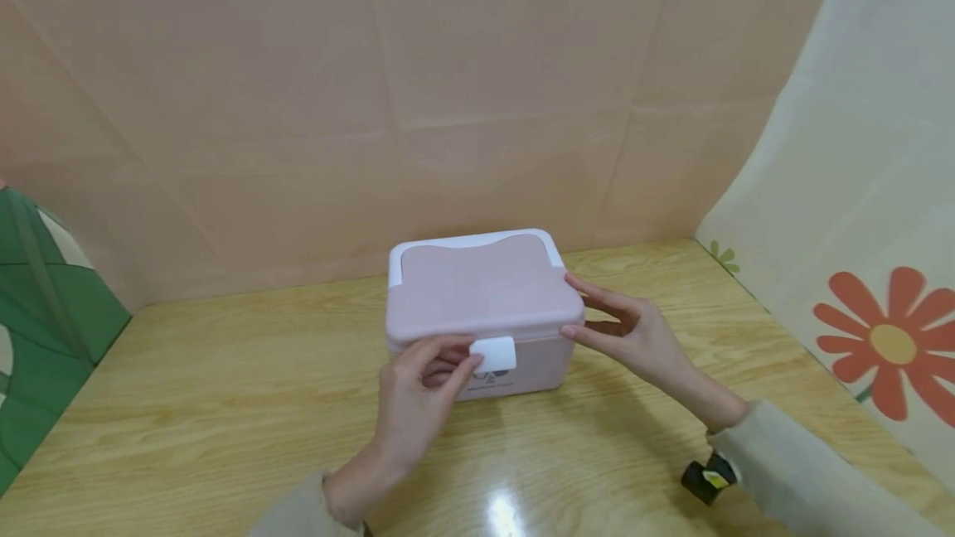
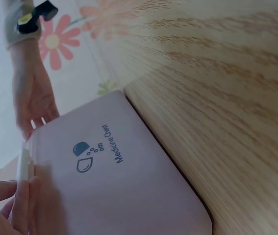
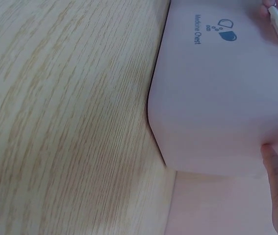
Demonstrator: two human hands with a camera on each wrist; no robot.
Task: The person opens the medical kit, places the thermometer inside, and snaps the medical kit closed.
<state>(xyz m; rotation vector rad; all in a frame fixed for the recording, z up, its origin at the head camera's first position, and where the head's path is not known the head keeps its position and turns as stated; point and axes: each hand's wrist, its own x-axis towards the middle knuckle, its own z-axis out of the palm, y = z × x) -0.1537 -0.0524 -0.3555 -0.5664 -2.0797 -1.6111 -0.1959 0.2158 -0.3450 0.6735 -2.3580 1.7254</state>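
Observation:
A pale pink medicine chest with a white-trimmed lid stands on the wooden table, its front printed "Medicine Chest" beside a capsule drawing. On its front, just below the lid, a white latch sticks outward from the body. My left hand pinches this latch at its left end between thumb and fingers. At the chest's right side, my right hand rests its fingertips against the lid's edge, with the thumb on the front right corner. The right thumb lies nearly straight against the wall.
The wood-grain table spreads around the chest. A plain pinkish cloth hangs behind it, and a flower-printed cloth borders the right. Green printed cloth is at the left. A black device is strapped at the right wrist.

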